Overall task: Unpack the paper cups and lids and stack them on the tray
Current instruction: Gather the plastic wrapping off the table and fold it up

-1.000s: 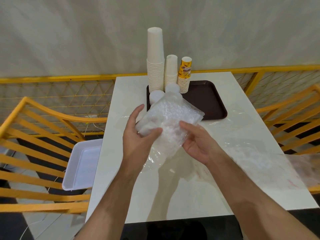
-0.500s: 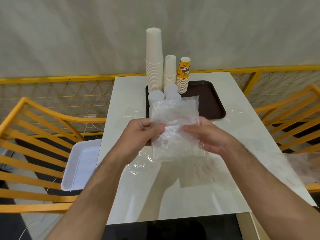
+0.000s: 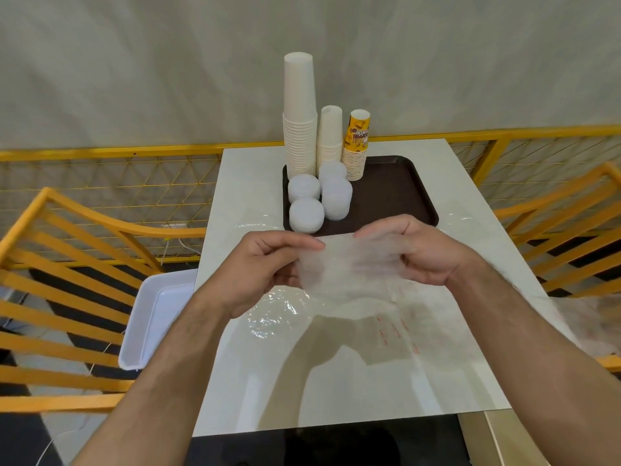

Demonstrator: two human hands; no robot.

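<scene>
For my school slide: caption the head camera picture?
Two hands stretch a plastic bag before stacked cups.

Motion-blurred plastic bag [image 3: 349,267], contents indiscernible

Three upside-down paper cup stacks [image 3: 300,129] stand along the far left edge of the dark brown tray [image 3: 400,193]: tall white, shorter white, short yellow-printed. Four white lid stacks [image 3: 306,215] sit just before them

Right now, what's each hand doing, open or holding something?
Left hand: pinches the left edge of the clear plastic bag.
Right hand: grips the bag's right edge, fingers curled round it.
</scene>
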